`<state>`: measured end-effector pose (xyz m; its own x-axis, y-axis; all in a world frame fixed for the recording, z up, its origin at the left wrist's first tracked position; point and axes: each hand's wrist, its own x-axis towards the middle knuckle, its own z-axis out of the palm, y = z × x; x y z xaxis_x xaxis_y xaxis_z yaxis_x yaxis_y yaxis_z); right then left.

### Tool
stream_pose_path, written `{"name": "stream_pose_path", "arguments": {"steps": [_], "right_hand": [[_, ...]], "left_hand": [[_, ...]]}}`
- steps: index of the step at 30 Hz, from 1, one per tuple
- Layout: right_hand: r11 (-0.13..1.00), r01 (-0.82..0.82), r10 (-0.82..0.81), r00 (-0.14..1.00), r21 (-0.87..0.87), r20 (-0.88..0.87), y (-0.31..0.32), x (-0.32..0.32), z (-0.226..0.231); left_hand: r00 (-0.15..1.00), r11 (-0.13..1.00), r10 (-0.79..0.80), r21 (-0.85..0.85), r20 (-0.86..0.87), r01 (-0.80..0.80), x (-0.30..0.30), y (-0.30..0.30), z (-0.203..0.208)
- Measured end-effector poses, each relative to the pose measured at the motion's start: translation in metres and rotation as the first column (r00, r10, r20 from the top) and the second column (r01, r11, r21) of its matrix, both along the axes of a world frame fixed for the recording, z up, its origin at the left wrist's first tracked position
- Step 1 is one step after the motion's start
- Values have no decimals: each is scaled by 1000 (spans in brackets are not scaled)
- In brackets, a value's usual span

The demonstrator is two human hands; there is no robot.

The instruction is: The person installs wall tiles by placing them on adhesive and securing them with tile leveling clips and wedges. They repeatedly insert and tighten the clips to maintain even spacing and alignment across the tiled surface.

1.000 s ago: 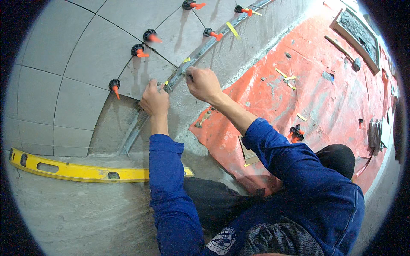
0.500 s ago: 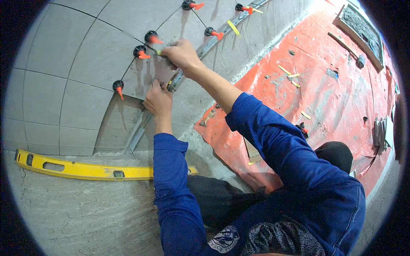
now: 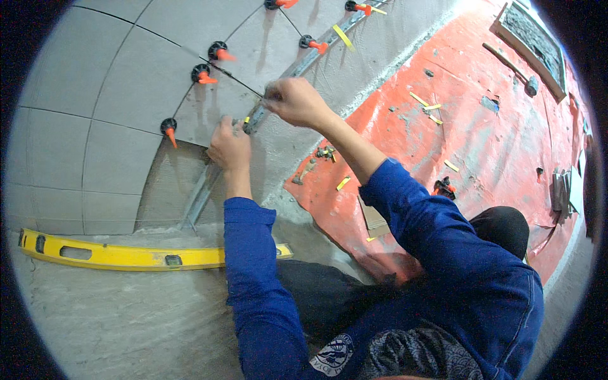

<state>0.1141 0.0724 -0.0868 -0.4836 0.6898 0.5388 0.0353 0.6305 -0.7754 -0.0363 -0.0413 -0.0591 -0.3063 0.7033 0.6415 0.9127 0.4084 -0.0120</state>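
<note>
My right hand (image 3: 296, 103) is closed in a pinch at the end of a dark joint between grey tiles (image 3: 231, 104), over a metal edge strip (image 3: 200, 195). Whatever its fingers hold is hidden. Lower left of it, my left hand (image 3: 229, 149) is closed at the tile's edge, beside a small yellow piece (image 3: 247, 120); what it grips does not show. Black tile-leveling knobs with orange pointers, such as one knob (image 3: 202, 74) and another knob (image 3: 169, 130), stand along the joints left of my hands. An untiled patch (image 3: 166, 183) lies below the left hand's tile.
A yellow spirit level (image 3: 120, 254) lies at the lower left. To the right, an orange-red sheet (image 3: 468, 145) bears yellow strips, a mallet (image 3: 531, 85), a mortar tray (image 3: 494, 25), loose knobs (image 3: 444, 188) and a cardboard-coloured piece (image 3: 373, 218).
My right hand has moved right and down along the joint, from near the knobs to the metal strip. The joint there is now uncovered. My left hand stays at the tile's edge.
</note>
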Motion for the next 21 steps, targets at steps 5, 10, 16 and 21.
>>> {"name": "stream_pose_path", "arguments": {"steps": [5, 10, 16, 21], "right_hand": [[981, 130, -122, 991, -145, 60, 4, 1, -32], [965, 196, -189, 980, 173, -55, -14, 1, -47], [910, 232, -231, 972, 344, -46, -39, -40, -12], [886, 186, -171, 983, 425, -72, -41, -65, 11]], "left_hand": [[1000, 998, 27, -49, -8, -27, -6, 0, -6], [1000, 1000, 12, -13, -20, -12, -4, 1, -2], [999, 995, 27, -101, 42, -23, -2, -3, 3], [991, 991, -133, -24, 14, 133, -26, -5, -13]]}}
